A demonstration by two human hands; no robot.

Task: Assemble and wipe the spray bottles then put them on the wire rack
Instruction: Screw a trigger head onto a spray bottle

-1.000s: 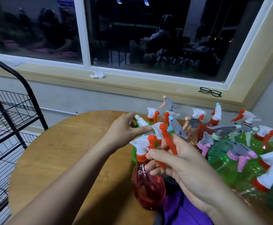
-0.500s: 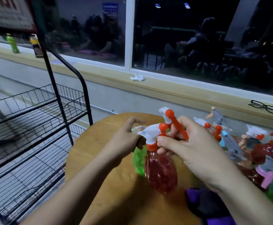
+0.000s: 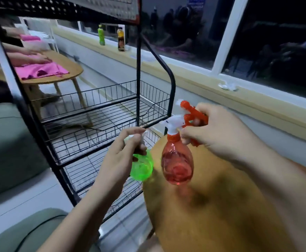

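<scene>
Left hand [image 3: 125,151] grips green bottle [image 3: 142,167]; right hand [image 3: 212,131] grips red bottle [image 3: 177,166].

A round wooden tabletop [image 3: 221,215] fills the lower right, brown and blurred. Just beside its left edge a black wire rack [image 3: 172,88] stands on the pale floor [image 3: 30,193], with wire basket shelves [image 3: 101,110] one above another. Further back on the left, a second tabletop [image 3: 72,70] on slanted legs carries a spread pink cloth [image 3: 41,70]. Along the wall runs a tan window ledge [image 3: 185,77]. On it a green bottle [image 3: 101,36] and a dark bottle [image 3: 121,40] stand near each other, and a crumpled white tissue [image 3: 227,86] lies well apart to the right.
</scene>
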